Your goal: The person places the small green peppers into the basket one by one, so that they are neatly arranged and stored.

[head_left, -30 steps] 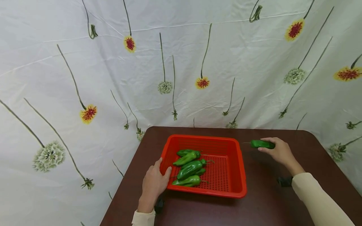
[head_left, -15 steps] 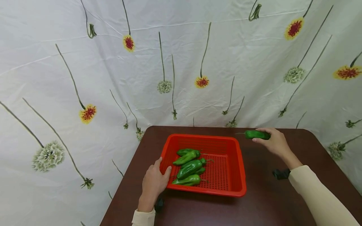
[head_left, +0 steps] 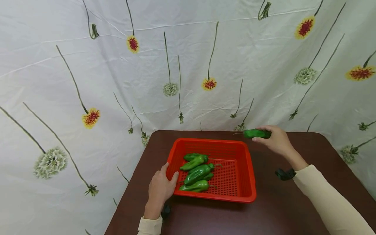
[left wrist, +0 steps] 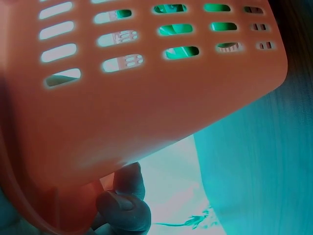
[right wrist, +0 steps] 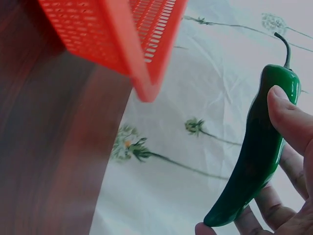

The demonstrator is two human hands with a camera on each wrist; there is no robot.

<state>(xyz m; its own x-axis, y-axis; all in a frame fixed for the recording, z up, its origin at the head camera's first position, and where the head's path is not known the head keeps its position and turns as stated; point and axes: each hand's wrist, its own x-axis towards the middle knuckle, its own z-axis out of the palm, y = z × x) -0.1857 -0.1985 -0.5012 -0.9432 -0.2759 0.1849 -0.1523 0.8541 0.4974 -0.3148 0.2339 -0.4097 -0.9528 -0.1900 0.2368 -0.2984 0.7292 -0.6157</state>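
My right hand (head_left: 277,141) holds a green chili pepper (head_left: 255,133) in the air, right of and beyond a red plastic basket (head_left: 211,149). The pepper's thin stem points left, toward the basket. In the right wrist view the thumb lies across the pepper (right wrist: 254,152) near its stem end, with fingers behind it. My left hand (head_left: 161,186) grips the basket's left rim near the front corner. The left wrist view shows curled fingers (left wrist: 124,213) at the rim, below the slotted basket wall (left wrist: 146,117). Several green peppers (head_left: 196,174) lie inside, on the basket's left side.
The basket stands on a dark brown table (head_left: 205,217). A white cloth (head_left: 141,75) printed with flowers hangs behind it. Black wrist devices (head_left: 285,174) sit beneath both forearms.
My right hand has carried the pepper leftward and farther back, closer to the basket's far right corner. The left hand keeps its grip, and the peppers in the basket stay put.
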